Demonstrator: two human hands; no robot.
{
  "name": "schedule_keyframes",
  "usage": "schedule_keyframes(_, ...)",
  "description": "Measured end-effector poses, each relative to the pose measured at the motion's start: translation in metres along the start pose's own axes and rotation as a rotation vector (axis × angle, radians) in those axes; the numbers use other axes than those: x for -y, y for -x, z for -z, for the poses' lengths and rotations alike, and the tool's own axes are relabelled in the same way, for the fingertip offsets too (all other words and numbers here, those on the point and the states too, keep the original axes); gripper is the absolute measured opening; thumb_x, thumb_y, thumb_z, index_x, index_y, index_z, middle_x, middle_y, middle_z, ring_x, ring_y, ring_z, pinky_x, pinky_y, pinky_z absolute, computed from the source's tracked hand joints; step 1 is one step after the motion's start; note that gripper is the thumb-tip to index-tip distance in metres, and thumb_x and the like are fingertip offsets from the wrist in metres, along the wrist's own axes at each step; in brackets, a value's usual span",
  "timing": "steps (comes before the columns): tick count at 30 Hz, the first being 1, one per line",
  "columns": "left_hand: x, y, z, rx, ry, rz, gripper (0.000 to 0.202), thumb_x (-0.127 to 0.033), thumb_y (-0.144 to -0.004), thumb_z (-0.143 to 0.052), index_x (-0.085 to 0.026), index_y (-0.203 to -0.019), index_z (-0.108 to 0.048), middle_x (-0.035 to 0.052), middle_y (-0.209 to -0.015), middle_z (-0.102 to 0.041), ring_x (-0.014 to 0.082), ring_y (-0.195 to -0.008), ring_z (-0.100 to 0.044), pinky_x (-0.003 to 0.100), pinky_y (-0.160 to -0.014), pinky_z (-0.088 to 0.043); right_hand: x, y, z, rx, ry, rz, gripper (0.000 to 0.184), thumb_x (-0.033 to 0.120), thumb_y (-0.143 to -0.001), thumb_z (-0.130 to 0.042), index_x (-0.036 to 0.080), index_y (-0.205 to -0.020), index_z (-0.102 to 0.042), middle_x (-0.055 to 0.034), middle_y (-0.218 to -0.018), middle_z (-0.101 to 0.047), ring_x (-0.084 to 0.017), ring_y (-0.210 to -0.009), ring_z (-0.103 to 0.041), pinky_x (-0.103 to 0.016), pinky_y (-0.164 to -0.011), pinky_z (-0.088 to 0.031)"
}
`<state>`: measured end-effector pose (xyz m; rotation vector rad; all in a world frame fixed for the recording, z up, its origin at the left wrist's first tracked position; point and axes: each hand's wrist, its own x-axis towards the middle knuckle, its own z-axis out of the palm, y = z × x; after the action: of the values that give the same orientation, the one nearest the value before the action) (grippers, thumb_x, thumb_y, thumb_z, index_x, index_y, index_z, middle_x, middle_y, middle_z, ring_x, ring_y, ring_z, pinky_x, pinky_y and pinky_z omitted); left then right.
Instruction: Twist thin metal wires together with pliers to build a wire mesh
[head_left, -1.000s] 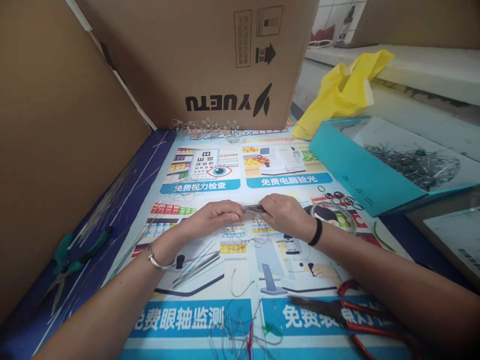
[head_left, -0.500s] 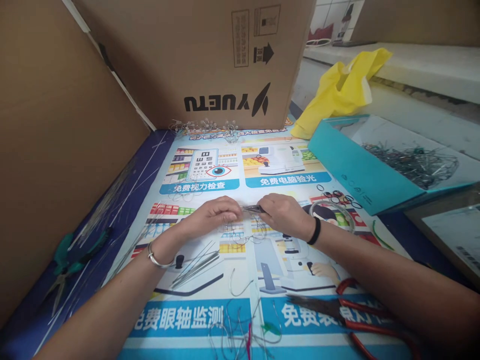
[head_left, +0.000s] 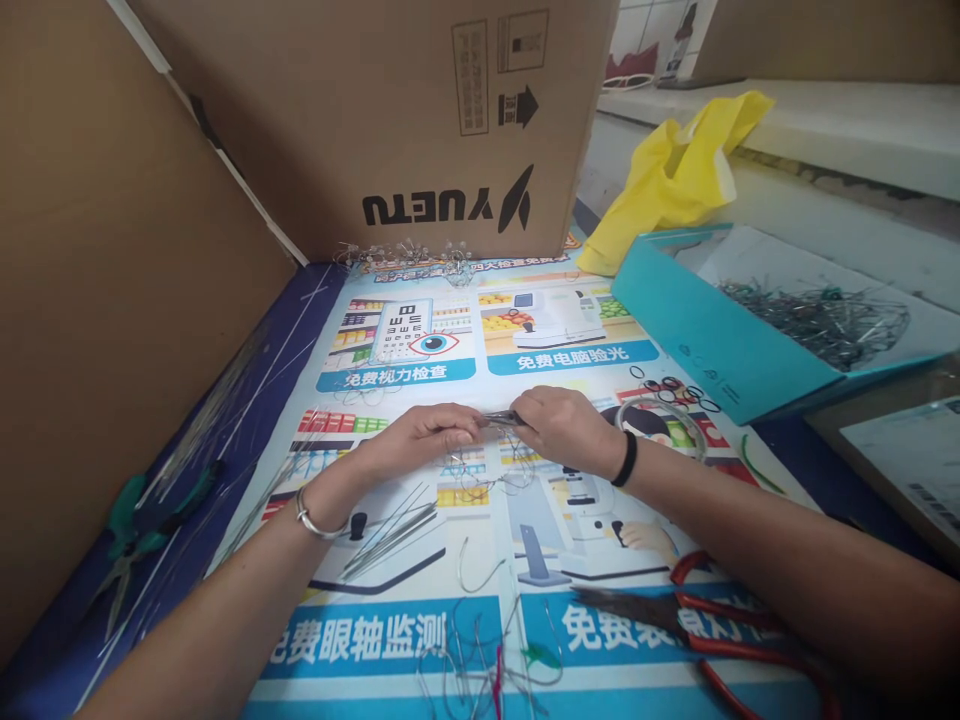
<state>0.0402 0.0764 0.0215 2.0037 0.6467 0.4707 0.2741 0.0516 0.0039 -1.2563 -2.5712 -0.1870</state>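
Observation:
Near the middle of the mat, my left hand (head_left: 431, 440) is closed in a pinch at one end of a slim dark metal piece (head_left: 497, 417). My right hand (head_left: 566, 428) wraps round the other end, its fingers hiding most of it. Whatever the left fingertips pinch is too small to make out. Just below both hands lie loops of thin bent wire (head_left: 487, 485). A bundle of straight wires (head_left: 394, 535) rests below my left forearm, and a tangle of bent wire pieces (head_left: 487, 670) with green and magenta bits is closest to me.
Red-handled scissors (head_left: 720, 630) lie under my right forearm; teal-handled pliers (head_left: 127, 535) lie at far left. A blue box (head_left: 694, 340) full of wire pieces stands at right, near a yellow cloth-like item (head_left: 675, 180). Cardboard (head_left: 420, 120) walls the back and left.
The whole view has shifted slightly. Both hands keep nearly the same pose around the dark metal piece, and the things on the mat have not moved.

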Motion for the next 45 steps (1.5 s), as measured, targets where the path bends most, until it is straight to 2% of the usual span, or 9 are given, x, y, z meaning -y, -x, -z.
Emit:
schedule_keyframes(7,-0.003,-0.001,0.001,-0.007,-0.079,-0.059,0.019,-0.03,-0.089,-0.051,-0.02,-0.087,-0.067,0.0051,-0.094,-0.067,0.0185,-0.105,-0.054,0.034,-0.093,-0.041,0.0,-0.001,-0.002,-0.002,-0.006,0.001,0.018,0.026,-0.085,-0.046,0.015,-0.078,-0.058,-0.0071,-0.073,-0.062,-0.017,-0.07,-0.053,-0.027,-0.062,-0.033)
schedule_keyframes(15,0.004,0.001,0.001,-0.031,0.052,0.001,0.018,-0.031,-0.088,-0.053,-0.02,-0.095,-0.066,0.0067,-0.104,-0.064,0.0167,-0.1,-0.056,0.034,-0.091,-0.044,-0.001,0.0,-0.004,-0.008,0.008,0.0,0.018,0.025,-0.085,-0.045,0.015,-0.076,-0.058,-0.0068,-0.074,-0.063,-0.016,-0.07,-0.052,-0.027,-0.063,-0.033)
schedule_keyframes(22,0.006,0.002,0.001,-0.031,0.132,0.032,0.012,-0.03,-0.083,-0.06,-0.019,-0.085,-0.066,0.0066,-0.106,-0.065,0.0168,-0.1,-0.057,0.034,-0.09,-0.044,0.0,0.0,-0.001,-0.006,-0.062,-0.018,0.017,0.024,-0.085,-0.046,0.015,-0.076,-0.057,-0.0072,-0.074,-0.062,-0.016,-0.07,-0.053,-0.027,-0.062,-0.033)
schedule_keyframes(29,0.007,0.001,0.001,-0.045,0.149,0.047,0.01,-0.027,-0.08,-0.063,-0.019,-0.082,-0.068,0.0066,-0.104,-0.064,0.0165,-0.098,-0.058,0.032,-0.088,-0.044,0.011,0.001,0.004,0.083,-0.193,-0.129,0.026,0.035,-0.089,-0.044,0.015,-0.076,-0.056,-0.0057,-0.073,-0.062,-0.014,-0.066,-0.053,-0.025,-0.057,-0.03)
schedule_keyframes(34,0.007,0.0,0.0,-0.13,0.105,-0.012,0.006,-0.025,-0.077,-0.067,-0.02,-0.078,-0.069,0.0033,-0.088,-0.06,0.0132,-0.087,-0.055,0.029,-0.082,-0.044,0.018,-0.002,0.014,0.18,-0.25,-0.281,0.025,0.036,-0.087,-0.047,0.017,-0.072,-0.054,-0.0022,-0.067,-0.059,-0.012,-0.058,-0.048,-0.024,-0.051,-0.024)
schedule_keyframes(39,0.005,-0.001,-0.004,-0.135,0.109,-0.01,0.009,-0.027,-0.079,-0.065,-0.019,-0.079,-0.069,0.0029,-0.079,-0.061,0.0122,-0.077,-0.055,0.027,-0.074,-0.045,0.018,-0.004,0.022,0.184,-0.45,-0.446,0.028,0.035,-0.086,-0.045,0.019,-0.063,-0.045,0.0024,-0.055,-0.049,-0.01,-0.052,-0.042,-0.024,-0.048,-0.023)
schedule_keyframes(45,0.0,-0.002,-0.009,-0.222,0.04,-0.1,0.012,-0.029,-0.08,-0.064,-0.018,-0.077,-0.069,0.0039,-0.077,-0.063,0.0132,-0.077,-0.057,0.027,-0.074,-0.046,0.014,-0.005,0.025,0.234,-0.519,-0.494,0.032,0.041,-0.085,-0.044,0.02,-0.062,-0.04,0.0017,-0.056,-0.048,-0.01,-0.053,-0.043,-0.024,-0.049,-0.024)
